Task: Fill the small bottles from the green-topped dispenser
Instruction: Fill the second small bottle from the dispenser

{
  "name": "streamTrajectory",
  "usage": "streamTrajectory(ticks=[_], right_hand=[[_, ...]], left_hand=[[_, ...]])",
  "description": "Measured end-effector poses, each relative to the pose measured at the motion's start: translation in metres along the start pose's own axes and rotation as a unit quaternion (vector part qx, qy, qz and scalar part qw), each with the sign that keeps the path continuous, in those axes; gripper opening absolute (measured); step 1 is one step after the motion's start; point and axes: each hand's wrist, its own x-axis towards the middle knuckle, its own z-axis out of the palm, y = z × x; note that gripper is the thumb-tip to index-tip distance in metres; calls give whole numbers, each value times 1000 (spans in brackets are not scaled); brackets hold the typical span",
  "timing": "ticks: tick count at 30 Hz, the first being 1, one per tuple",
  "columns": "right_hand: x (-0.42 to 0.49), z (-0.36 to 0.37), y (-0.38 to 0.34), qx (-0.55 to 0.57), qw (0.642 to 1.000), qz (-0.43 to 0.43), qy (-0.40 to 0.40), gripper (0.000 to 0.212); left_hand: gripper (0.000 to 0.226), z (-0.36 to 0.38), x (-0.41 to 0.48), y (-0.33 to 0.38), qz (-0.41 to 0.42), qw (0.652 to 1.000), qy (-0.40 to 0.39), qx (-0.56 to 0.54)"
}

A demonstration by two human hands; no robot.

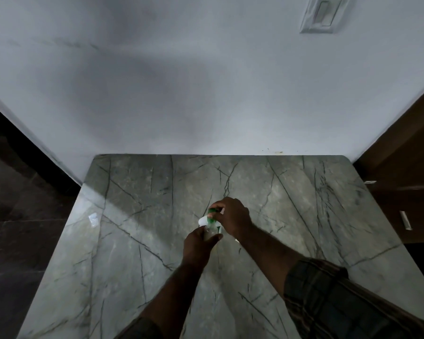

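A white dispenser with a green top (211,212) stands near the middle of the green marble table (304,216). My right hand (233,217) reaches over it from the right, fingers curled round the green top. My left hand (198,243) grips a small pale bottle (209,234) and holds it against the dispenser just below the top. Most of the dispenser's body is hidden behind both hands. Whether liquid flows cannot be told.
The table's far edge meets a pale wall (206,94). Dark floor (15,216) lies to the left, and brown wooden furniture (406,167) stands at the right. A light switch plate (324,13) sits high on the wall.
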Motion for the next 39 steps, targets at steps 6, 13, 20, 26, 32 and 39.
streamTrajectory(ticks=[6,13,20,26,32,39], right_hand=[[-5,6,1,-82,997,8,11,25],[-2,3,1,-5,999,34,14,21],[-3,3,-2,-9,1000,20,12,20],[-3,10,2,31,999,-13,30,17],[0,9,-1,27,999,-22,24,18],[0,11,4,38,999,-22,15,18]], left_hand=[[33,-1,-2,-2,-1,1000,-5,1],[31,-3,-2,3,13,1000,2,5],[34,-2,-3,2,11,1000,1,11],[35,-3,0,3,15,999,5,35],[36,-2,0,0,19,1000,1,24],[36,-2,3,-3,16,1000,-2,24]])
